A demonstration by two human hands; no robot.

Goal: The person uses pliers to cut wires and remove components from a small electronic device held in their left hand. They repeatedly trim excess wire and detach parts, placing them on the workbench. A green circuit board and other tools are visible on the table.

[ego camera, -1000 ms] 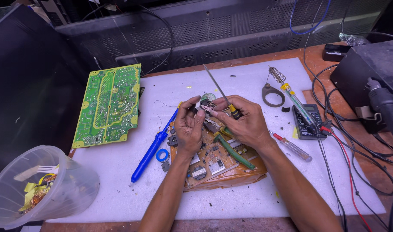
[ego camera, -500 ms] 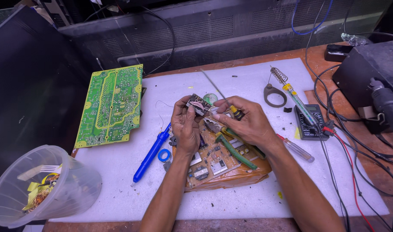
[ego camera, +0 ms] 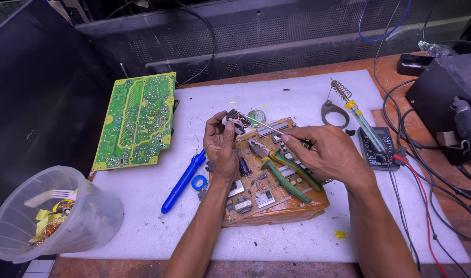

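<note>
My left hand [ego camera: 221, 146] holds a small dark wound component [ego camera: 236, 121] with loose wires, raised above a brown circuit board [ego camera: 266, 193]. In my right hand [ego camera: 325, 153] is a thin metal tool [ego camera: 261, 124] whose tip points at that component. Green-handled pliers [ego camera: 284, 172] lie on the brown board just under my right hand. A blue desoldering pump [ego camera: 184, 181] rests on the white mat [ego camera: 276, 92] left of my left wrist, with a small blue ring [ego camera: 199, 182] beside it.
A green circuit board [ego camera: 138, 119] lies at the mat's left. A clear plastic tub [ego camera: 55, 213] with scraps stands front left. A soldering iron stand [ego camera: 337, 103], a screwdriver [ego camera: 363, 123], a multimeter [ego camera: 380, 146] and cables [ego camera: 426, 170] sit right, by a black device [ego camera: 447, 98].
My hands have drawn apart. The left one has turned the component upward and the right one has slid right, with the tool's tip still at the component.
</note>
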